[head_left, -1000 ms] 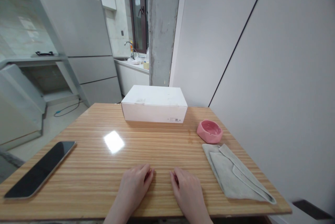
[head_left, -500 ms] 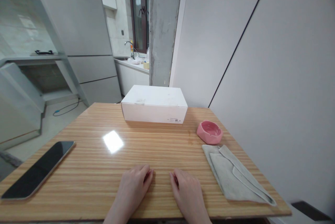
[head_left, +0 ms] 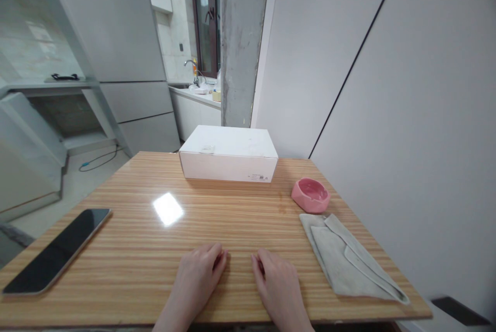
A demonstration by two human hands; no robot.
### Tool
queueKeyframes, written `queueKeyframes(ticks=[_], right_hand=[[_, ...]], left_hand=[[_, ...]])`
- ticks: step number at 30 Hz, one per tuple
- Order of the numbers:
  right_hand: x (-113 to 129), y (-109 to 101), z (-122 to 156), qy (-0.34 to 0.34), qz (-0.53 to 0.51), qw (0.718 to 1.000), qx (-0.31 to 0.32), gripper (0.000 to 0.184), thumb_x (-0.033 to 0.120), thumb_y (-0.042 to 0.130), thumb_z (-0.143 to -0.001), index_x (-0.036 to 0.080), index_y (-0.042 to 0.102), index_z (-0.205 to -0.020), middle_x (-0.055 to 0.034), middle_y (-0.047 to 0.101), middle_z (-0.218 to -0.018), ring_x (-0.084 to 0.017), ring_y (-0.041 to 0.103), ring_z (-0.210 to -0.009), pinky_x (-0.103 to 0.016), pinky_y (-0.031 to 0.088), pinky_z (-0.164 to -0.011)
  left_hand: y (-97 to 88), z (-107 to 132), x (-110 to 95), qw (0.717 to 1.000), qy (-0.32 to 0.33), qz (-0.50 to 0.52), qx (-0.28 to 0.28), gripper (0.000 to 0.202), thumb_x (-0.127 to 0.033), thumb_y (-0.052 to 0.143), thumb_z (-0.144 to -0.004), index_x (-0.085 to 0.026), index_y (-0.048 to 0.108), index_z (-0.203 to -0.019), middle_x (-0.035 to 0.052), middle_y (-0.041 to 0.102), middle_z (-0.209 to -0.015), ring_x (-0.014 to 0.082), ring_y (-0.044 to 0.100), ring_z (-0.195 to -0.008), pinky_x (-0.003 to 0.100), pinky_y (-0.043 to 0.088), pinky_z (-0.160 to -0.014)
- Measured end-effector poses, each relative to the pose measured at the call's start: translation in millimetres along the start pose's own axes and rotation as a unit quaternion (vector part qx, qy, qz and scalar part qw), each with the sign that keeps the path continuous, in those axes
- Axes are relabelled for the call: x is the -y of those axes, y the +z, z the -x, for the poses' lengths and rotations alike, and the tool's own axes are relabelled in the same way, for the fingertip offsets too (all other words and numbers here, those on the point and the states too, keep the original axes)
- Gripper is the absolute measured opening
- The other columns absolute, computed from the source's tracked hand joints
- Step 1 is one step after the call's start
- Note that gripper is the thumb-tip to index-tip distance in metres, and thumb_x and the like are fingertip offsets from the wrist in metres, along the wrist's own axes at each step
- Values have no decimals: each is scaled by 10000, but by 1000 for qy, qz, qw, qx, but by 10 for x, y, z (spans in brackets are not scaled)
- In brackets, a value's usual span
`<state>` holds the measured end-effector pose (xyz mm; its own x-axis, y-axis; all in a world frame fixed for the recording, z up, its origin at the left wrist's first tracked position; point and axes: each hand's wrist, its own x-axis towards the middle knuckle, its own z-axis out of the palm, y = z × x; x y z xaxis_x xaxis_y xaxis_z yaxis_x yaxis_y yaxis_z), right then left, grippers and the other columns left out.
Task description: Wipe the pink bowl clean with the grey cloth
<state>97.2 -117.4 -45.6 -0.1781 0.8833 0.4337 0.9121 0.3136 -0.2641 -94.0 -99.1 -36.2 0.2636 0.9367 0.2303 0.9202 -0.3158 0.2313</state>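
Observation:
My left hand (head_left: 199, 272) rests on the wooden table (head_left: 127, 265) near its front edge, loosely closed with the fingers curled under. A short gap apart, my right hand (head_left: 277, 277) lies in the same curled pose, and nothing shows in either one. To the right of my right hand is a folded grey cloth (head_left: 349, 259). Just behind the cloth sits a pink ashtray (head_left: 310, 196). A phone (head_left: 58, 252) with a dark screen lies flat at the far left of the table.
A white box (head_left: 228, 155) stands at the table's back edge. A white wall (head_left: 406, 130) runs along the right side. Beyond the table are a grey fridge (head_left: 112, 27), a concrete pillar (head_left: 244, 42) and a sink counter with a faucet (head_left: 194, 71).

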Motion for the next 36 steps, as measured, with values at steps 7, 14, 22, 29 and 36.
queueKeyframes(ticks=[7, 14, 22, 29, 36], right_hand=[[10, -17, 5, 2, 0, 1000, 6, 299, 245, 354, -957, 218, 472, -684, 13, 589, -601, -144, 565, -545, -264, 248, -548], [2, 2, 3, 1, -2, 1000, 7, 301, 251, 357, -957, 218, 472, -681, 13, 588, -602, -144, 557, -537, -266, 249, -545], [18, -21, -12, -1, -3, 1000, -2, 317, 258, 352, -960, 215, 474, -671, 11, 589, -598, -130, 550, -520, -260, 257, -534], [14, -24, -12, -2, -3, 1000, 0, 297, 236, 362, -948, 219, 477, -675, 13, 587, -595, -139, 559, -526, -263, 256, -537], [10, -12, -1, 9, 1, 1000, 10, 275, 228, 386, -938, 221, 475, -679, 15, 587, -604, -146, 567, -543, -267, 252, -544]], left_hand=[[13, 3, 7, 1000, -2, 2, 3, 294, -275, 387, -933, -223, 566, -705, -2, 671, -685, 167, 642, -637, 261, 388, -574], [12, 20, 12, 1000, -3, 3, 5, 296, -285, 384, -935, -221, 563, -708, 3, 670, -690, 173, 641, -643, 267, 382, -572], [19, 2, 3, 1000, -4, 6, 12, 300, -289, 376, -939, -222, 561, -713, 2, 667, -690, 178, 644, -649, 277, 379, -576], [10, 5, 1, 1000, -2, 1, 10, 298, -288, 380, -939, -224, 567, -716, -1, 675, -689, 178, 650, -645, 278, 381, -574], [16, 2, 0, 1000, -3, 4, 8, 292, -283, 387, -934, -222, 569, -712, 2, 673, -690, 180, 646, -639, 279, 386, -569]])
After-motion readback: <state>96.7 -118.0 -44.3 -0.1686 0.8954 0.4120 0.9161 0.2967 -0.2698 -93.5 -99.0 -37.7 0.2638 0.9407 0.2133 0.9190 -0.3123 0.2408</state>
